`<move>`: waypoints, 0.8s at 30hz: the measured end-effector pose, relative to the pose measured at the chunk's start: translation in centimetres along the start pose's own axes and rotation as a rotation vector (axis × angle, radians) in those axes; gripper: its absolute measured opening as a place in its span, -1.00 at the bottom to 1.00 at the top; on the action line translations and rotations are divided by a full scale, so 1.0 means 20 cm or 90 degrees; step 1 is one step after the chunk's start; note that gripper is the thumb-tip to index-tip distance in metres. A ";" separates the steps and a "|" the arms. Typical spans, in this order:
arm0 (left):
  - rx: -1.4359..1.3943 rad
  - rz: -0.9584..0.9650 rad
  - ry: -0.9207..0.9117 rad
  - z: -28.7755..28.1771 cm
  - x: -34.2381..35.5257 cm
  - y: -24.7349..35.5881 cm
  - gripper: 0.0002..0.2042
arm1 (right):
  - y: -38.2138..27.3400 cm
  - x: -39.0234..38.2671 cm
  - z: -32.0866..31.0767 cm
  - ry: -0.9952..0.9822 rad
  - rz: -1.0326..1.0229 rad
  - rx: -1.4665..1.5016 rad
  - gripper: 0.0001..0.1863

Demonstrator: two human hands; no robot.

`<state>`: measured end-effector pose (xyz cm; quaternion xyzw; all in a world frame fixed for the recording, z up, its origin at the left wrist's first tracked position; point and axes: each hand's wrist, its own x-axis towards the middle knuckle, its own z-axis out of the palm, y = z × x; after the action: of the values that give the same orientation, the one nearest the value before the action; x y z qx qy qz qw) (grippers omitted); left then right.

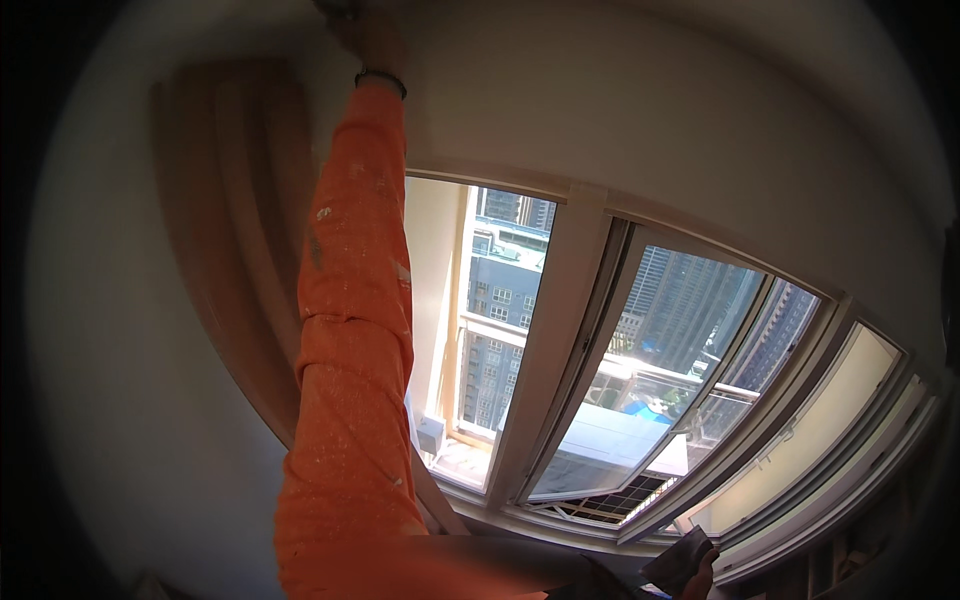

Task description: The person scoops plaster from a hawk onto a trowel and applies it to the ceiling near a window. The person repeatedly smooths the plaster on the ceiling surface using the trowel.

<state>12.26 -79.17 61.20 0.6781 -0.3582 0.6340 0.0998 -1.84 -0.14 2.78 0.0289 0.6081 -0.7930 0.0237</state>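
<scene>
Dark-grey plate (676,561) jutted left from my right hand (703,573), fingers curled on its edge; raised left hand (378,42), far: grip, couldn't tell.

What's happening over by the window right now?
A person has one orange-sleeved arm raised near the window. The raised hand is at the dim top edge, so what it holds, if anything, is unclear. At the lower right, the other hand has a dark flat piece in its grip. Tall buildings stand outside.
</scene>
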 end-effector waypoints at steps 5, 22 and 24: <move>0.437 -0.094 -0.072 -0.29 -0.02 -0.21 -0.58 | -0.02 0.10 -0.18 -0.012 0.009 0.040 -0.40; 1.951 0.742 -0.208 -2.60 -0.90 -1.03 -0.44 | -0.12 0.22 -0.90 0.050 0.015 0.116 -0.40; 1.890 0.510 -0.159 -2.50 -1.07 -1.08 -0.44 | -0.12 0.26 -0.92 0.040 0.013 0.120 -0.40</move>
<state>-12.58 -26.35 56.94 0.0735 0.4156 0.3337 -0.8429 -6.88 18.27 0.01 0.0620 0.5308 -0.8452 0.0099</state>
